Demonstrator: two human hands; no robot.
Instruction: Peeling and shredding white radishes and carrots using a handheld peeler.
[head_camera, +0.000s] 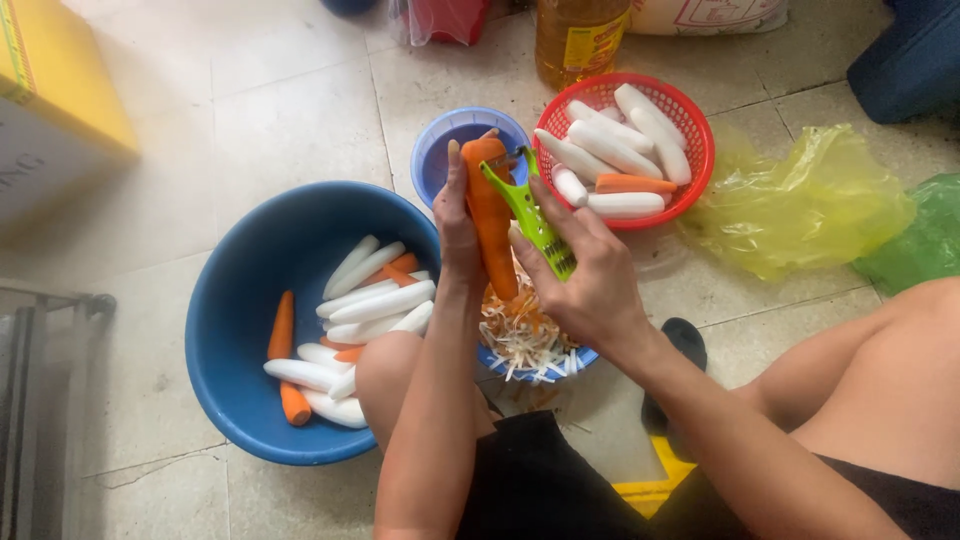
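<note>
Left hand (458, 225) clenched round long orange carrot (489, 212), held upright over small blue basket (545, 362) heaped with thin white and orange shreds. Right hand (583, 280) grips lime-green plastic peeler (530, 210), blade end touching carrot's upper part. Big round blue plastic basin (250, 300) on tiled floor (290, 110), just left of knee, holds smooth peeled white radishes (375, 300) and carrots. Red mesh basket (690, 160) beyond hands, more white radishes inside. Crumpled yellow plastic bag (810, 200) to its right.
</note>
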